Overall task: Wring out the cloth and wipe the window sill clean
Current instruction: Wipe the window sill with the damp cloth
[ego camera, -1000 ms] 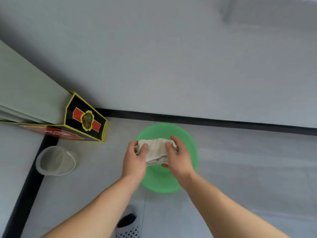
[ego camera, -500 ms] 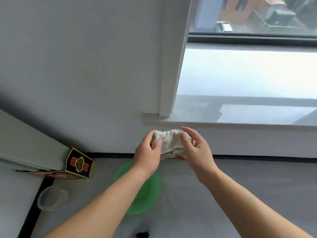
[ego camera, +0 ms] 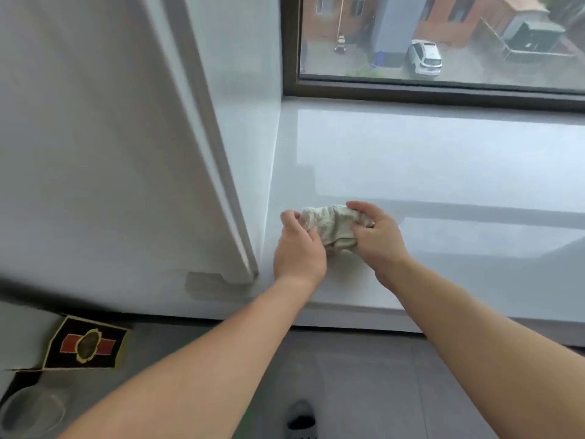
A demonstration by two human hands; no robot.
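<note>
A bunched off-white cloth [ego camera: 334, 224] is held over the left end of the glossy white window sill [ego camera: 443, 172]. My left hand [ego camera: 297, 248] grips its left end with curled fingers. Gripping the right end is my right hand [ego camera: 378, 237], thumb on the near side and fingers over the top. Both hands are above the sill near its front edge, close to the left reveal. Whether the cloth touches the sill surface is not clear.
A white wall panel edge [ego camera: 221, 172] stands just left of the hands. The dark window frame [ego camera: 411, 93] runs along the back of the sill. On the grey floor lie a black and red box [ego camera: 87, 343], a clear round container [ego camera: 31, 413] and a slipper [ego camera: 300, 419].
Both hands lifted the cloth from over the green basin on the floor up to the window sill. My view rose with them, and the basin is almost out of sight.
</note>
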